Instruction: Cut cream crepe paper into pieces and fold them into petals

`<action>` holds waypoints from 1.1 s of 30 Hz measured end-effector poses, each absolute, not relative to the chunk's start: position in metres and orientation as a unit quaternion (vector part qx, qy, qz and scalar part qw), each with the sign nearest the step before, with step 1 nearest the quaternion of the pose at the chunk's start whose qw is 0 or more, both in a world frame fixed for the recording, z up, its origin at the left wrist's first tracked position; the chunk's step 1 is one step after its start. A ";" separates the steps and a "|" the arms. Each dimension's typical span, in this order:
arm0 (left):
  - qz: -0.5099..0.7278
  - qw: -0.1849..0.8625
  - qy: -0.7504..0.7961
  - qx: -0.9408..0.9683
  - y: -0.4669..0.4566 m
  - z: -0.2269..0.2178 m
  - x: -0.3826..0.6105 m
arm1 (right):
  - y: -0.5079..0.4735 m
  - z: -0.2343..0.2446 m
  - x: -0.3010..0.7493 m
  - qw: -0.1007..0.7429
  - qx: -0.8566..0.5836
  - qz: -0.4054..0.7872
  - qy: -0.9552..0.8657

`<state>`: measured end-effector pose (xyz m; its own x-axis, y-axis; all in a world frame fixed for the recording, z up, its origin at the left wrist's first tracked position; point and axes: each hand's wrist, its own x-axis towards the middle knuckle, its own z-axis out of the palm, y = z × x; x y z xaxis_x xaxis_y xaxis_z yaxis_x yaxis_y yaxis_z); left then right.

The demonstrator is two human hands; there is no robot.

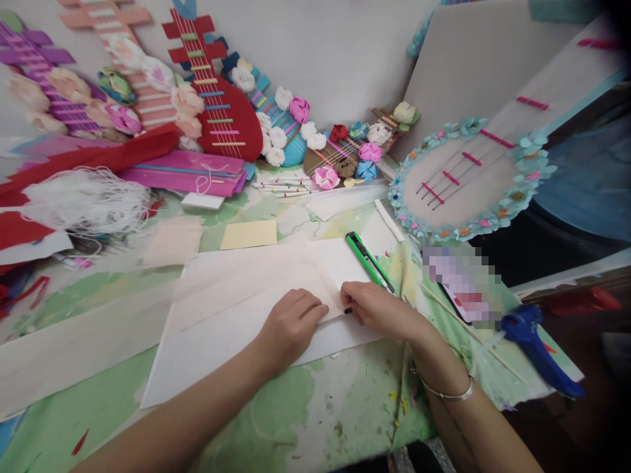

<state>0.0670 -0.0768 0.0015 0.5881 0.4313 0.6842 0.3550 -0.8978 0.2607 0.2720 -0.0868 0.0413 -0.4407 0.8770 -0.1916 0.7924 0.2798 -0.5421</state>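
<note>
Flower-trimmed instrument shapes (231,121) lean along the pale wall (355,59) at the far side, and green patterned cloth (276,420) covers the table. Head view: a white sheet (197,368) sits in the middle, a pale strip (256,282) across it, trailing off left. The left hand (294,322) rests on the strip, fingers curled; whether they grip, can't tell. And the right hand (372,309), fingers narrowed, pinches the strip's right end! Just beyond it, a green cutter (365,257).
</note>
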 end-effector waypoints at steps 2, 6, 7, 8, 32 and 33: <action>0.400 0.048 0.223 0.888 -0.077 0.001 0.067 | -0.087 0.042 0.271 0.084 -0.518 0.313 -0.792; 0.415 0.044 0.220 0.882 -0.077 0.003 0.067 | -0.085 0.043 0.270 0.135 -0.499 0.342 -0.785; 0.418 0.044 0.219 0.880 -0.077 0.003 0.067 | -0.085 0.043 0.270 0.153 -0.494 0.349 -0.781; 0.422 0.044 0.216 0.879 -0.077 0.003 0.067 | -0.084 0.043 0.270 0.170 -0.490 0.358 -0.776; 0.445 0.032 0.217 0.869 -0.078 0.002 0.065 | -0.079 0.039 0.270 0.330 -0.448 0.588 -0.587; 0.446 0.032 0.217 0.868 -0.078 0.003 0.065 | -0.080 0.039 0.270 0.332 -0.449 0.587 -0.586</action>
<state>0.0651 -0.0780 0.0026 0.5089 0.4043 0.7600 0.3481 -0.9041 0.2479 0.2704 -0.0795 0.0395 -0.3764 0.9161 -0.1384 0.1363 -0.0930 -0.9863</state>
